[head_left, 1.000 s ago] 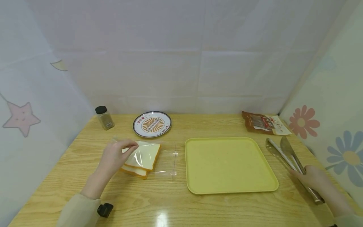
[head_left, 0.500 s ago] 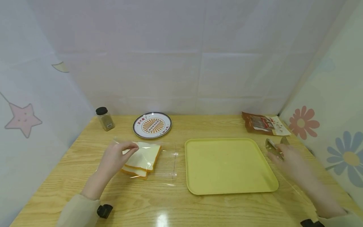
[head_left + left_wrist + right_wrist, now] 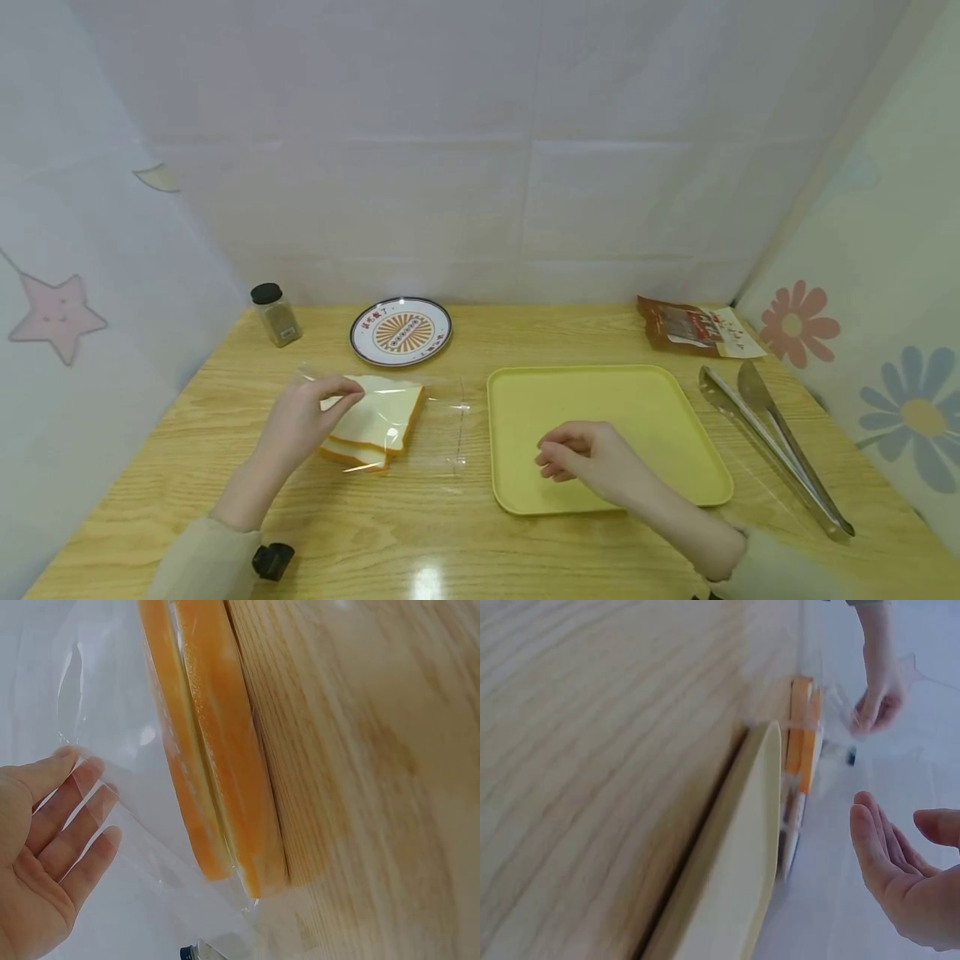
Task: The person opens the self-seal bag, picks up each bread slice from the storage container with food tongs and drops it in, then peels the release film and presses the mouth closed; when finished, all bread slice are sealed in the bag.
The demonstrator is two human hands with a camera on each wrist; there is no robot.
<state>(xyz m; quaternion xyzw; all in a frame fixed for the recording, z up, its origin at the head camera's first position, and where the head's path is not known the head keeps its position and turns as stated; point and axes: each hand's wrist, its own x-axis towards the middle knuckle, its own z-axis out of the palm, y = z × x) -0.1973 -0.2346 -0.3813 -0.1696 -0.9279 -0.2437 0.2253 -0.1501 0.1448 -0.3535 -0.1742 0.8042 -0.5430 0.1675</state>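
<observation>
My left hand (image 3: pixel 303 414) pinches the clear plastic bag (image 3: pixel 442 433) between thumb and forefinger, lifting its film above the bread. Inside the bag lie two slices of bread (image 3: pixel 382 412), white with orange crusts, one stacked askew on the other. In the left wrist view their crusts (image 3: pixel 217 742) stand side by side behind the film. My right hand (image 3: pixel 592 458) hovers over the front of the yellow tray (image 3: pixel 637 400), fingers loosely bent, thumb apart, holding nothing. The metal tongs (image 3: pixel 780 450) lie on the table to the right of the tray.
Behind the bread stands a patterned plate (image 3: pixel 401 332). A black-capped seasoning jar (image 3: pixel 276 315) is at the back left corner. A brown and white food packet (image 3: pixel 697 327) lies at the back right. Cloth walls close off the back and both sides of the table (image 3: pixel 405 550).
My right hand has let go of the tongs and moved left over the tray. The tongs stay at the right. My left hand keeps its pinch on the bag.
</observation>
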